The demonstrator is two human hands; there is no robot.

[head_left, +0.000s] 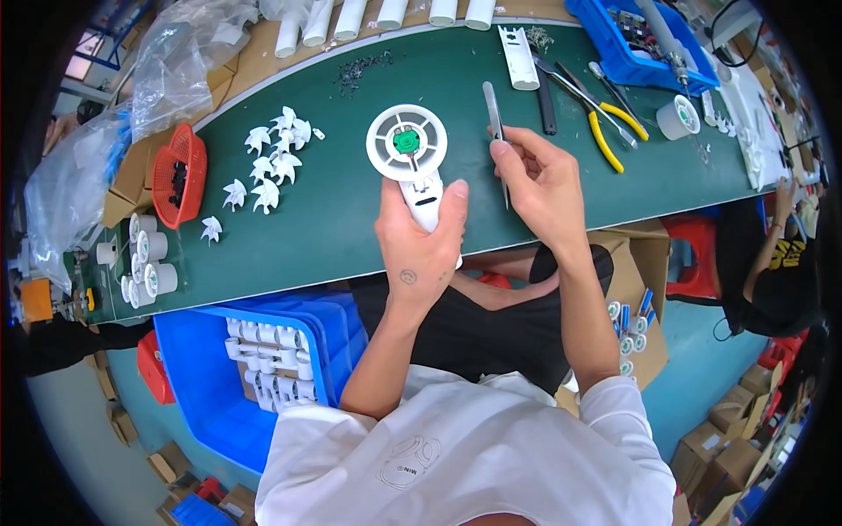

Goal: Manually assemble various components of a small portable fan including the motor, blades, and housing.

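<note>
My left hand (410, 250) is wrapped round the handle of a white handheld fan body (424, 203), its thumb along the right side. The fan's round, spoked head points away from me and has a small green circuit board (406, 140) at its centre. To the right, my right hand (548, 188) pinches slim metal tweezers (493, 103) between thumb and fingers. They are held upright, apart from the fan. Several white fan blades (285, 165) lie on the green table left of the fan head. Small black screws (361, 68) are scattered beyond it.
Pliers with yellow handles (605, 140) and a white half shell (518, 61) lie at the far right, near a blue parts bin (605, 35). A red basket (200, 188) and white round parts (160, 279) stand left. Below the table edge is a blue crate (206, 412). Another person sits right.
</note>
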